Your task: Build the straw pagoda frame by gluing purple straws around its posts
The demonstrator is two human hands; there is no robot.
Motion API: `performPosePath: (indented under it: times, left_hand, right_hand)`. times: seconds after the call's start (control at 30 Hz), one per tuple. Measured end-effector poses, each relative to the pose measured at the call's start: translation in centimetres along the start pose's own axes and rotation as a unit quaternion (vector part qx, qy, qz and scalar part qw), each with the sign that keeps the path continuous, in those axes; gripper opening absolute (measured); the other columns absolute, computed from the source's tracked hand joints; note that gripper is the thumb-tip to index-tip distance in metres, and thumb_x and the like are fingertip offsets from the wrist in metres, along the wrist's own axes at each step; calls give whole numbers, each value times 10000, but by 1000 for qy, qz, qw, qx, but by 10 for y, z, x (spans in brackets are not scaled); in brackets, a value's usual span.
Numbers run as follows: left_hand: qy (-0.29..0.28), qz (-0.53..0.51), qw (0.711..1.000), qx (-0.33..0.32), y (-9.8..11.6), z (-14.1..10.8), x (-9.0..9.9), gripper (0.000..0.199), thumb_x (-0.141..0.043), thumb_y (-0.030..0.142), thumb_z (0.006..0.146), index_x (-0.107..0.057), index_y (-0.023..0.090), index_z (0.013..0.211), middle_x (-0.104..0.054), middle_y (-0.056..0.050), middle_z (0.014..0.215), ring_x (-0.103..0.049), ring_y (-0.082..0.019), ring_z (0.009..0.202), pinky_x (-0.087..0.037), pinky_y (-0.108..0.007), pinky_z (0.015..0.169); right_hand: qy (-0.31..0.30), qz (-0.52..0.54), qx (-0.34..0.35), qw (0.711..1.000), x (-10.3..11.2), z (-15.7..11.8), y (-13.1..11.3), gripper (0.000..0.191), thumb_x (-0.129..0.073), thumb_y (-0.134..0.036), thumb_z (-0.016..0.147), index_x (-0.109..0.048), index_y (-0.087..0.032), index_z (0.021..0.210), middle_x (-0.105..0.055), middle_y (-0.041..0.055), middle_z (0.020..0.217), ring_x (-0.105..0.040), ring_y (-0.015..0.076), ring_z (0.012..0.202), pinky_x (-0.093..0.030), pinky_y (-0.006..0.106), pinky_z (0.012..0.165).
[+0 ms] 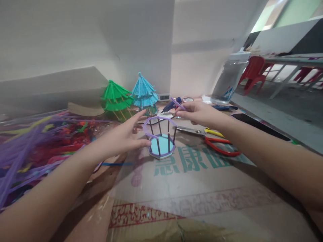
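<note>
A small frame [159,155] with a light blue base, dark upright posts and a purple ring on top stands on the printed cardboard. At its left side is my left hand [126,136], thumb and fingers spread, the thumb at the frame's edge. My right hand [198,113], above and to the right of the frame, pinches a short purple strip [178,103]. Behind the frame lies a dark blue glue gun [170,106]. Scissors with red and yellow handles [220,147] lie right of the frame, blades toward it.
Green [116,95] and blue [143,89] tiered paper roofs stand at the back. Colourful pipe cleaners [32,151] are heaped at left. A large clear bottle [229,79] stands back right, near a dark flat object [259,127]. Red chairs [253,72] are beyond.
</note>
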State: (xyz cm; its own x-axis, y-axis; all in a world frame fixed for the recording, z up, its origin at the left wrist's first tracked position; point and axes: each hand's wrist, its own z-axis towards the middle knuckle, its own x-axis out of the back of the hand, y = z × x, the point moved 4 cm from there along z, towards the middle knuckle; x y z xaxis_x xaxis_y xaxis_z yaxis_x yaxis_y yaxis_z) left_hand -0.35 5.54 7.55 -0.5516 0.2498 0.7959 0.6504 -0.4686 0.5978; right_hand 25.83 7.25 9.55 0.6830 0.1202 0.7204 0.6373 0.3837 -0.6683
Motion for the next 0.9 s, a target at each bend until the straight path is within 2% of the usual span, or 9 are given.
performPosePath:
  times: [0.07, 0.17, 0.27, 0.33, 0.43, 0.57, 0.7, 0.8, 0.9]
  left_hand:
    - [1, -5, 1000, -3, 1, 3, -5, 1080, -767, 498, 784, -127, 281, 1626, -388, -186, 1609, -561, -338, 1348, -483, -478, 1082]
    - [-26, -17, 999, -30, -8, 8, -16, 1025, -781, 453, 775, -209, 267, 1605, -583, -163, 1453, -621, -314, 1275, -488, -478, 1075]
    - [-71, -29, 993, -93, -11, 11, -27, 734, -781, 403, 784, -488, 279, 1445, -644, -111, 1365, -603, -305, 1279, -466, -503, 1097]
    - [-72, -31, 991, -106, -10, 11, -33, 577, -776, 366, 790, -583, 265, 1324, -616, -102, 1388, -568, -302, 1308, -439, -511, 1122]
    - [-55, -71, 993, -80, -9, 10, -42, 585, -764, 312, 786, -549, 221, 1323, -582, -130, 1399, -576, -290, 1281, -463, -486, 1094]
    - [-70, -134, 986, -69, -3, 8, -50, 608, -728, 308, 816, -473, 199, 1357, -581, -138, 1352, -638, -252, 1164, -530, -422, 989]
    - [-19, -27, 994, -100, 15, 4, -39, 613, -721, 280, 813, -487, 217, 1376, -634, -108, 1270, -621, -281, 1159, -493, -468, 1021]
    - [17, 63, 989, -132, 31, 0, -31, 700, -734, 244, 781, -470, 242, 1430, -596, -112, 1374, -556, -319, 1265, -453, -494, 1068]
    - [28, 101, 985, -139, 36, -3, -29, 758, -736, 270, 792, -423, 243, 1483, -573, -117, 1428, -538, -333, 1299, -451, -499, 1076]
  right_hand:
    - [17, -72, 37, 997, 4, -6, -16, 328, -558, -459, 959, -703, -168, 915, -534, -12, 656, -433, 112, 555, -317, 260, 509]
    - [47, -160, 76, 983, 3, -17, -34, 311, -582, -457, 944, -711, -175, 922, -597, 11, 683, -492, 137, 602, -320, 270, 539]
    - [76, -196, 103, 972, -1, -25, -42, 271, -622, -390, 924, -716, -175, 1061, -629, 6, 703, -502, 137, 605, -327, 267, 565]
    - [81, -208, 135, 965, -5, -28, -45, 260, -621, -302, 924, -717, -181, 1133, -660, 9, 734, -521, 136, 623, -345, 268, 598]
    - [81, -252, 178, 948, -8, -30, -51, 225, -596, -210, 929, -747, -194, 1094, -698, 22, 771, -556, 144, 669, -360, 272, 641]
    - [65, -333, 178, 924, -7, -35, -59, 208, -600, -196, 930, -767, -217, 1054, -724, 25, 778, -572, 151, 660, -326, 272, 617]
    - [24, -377, 157, 913, -7, -42, -63, 227, -622, -184, 912, -764, -241, 1081, -747, 26, 794, -592, 164, 653, -295, 277, 590]
    - [22, -392, 161, 905, -8, -47, -64, 190, -619, -165, 911, -758, -220, 1027, -759, 44, 830, -634, 187, 714, -304, 289, 605]
    - [26, -418, 198, 886, -10, -51, -66, 143, -590, -124, 920, -722, -179, 906, -746, 58, 815, -645, 193, 739, -293, 298, 609]
